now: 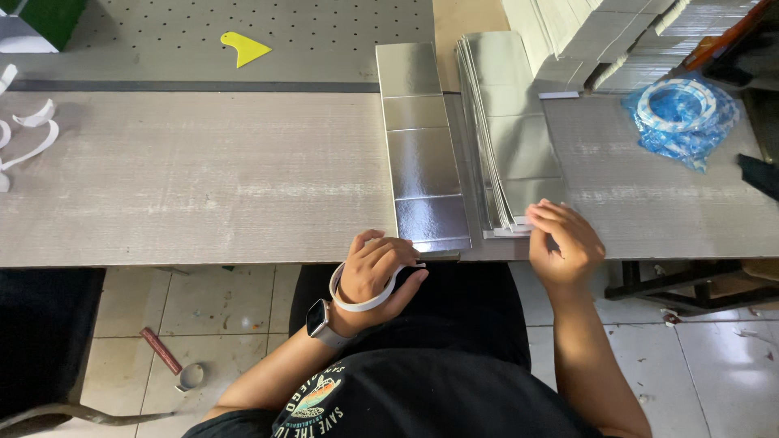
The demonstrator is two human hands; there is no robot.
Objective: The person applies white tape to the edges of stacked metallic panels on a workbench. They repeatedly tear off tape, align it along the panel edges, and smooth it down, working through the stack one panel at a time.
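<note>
Right hand is curling over the near end of the silver sheet stack, fingertips hidden, its grasp unclear. Left hand is clenching a white strip beside the silver panel at the table edge.

Grey wood-grain table fills the middle of the frame. On it at centre lies a long silver panel strip; just right of it, a stack of silver sheets. Blue bag of tape rolls upper right, white backing strips far left, yellow scraper top.
</note>
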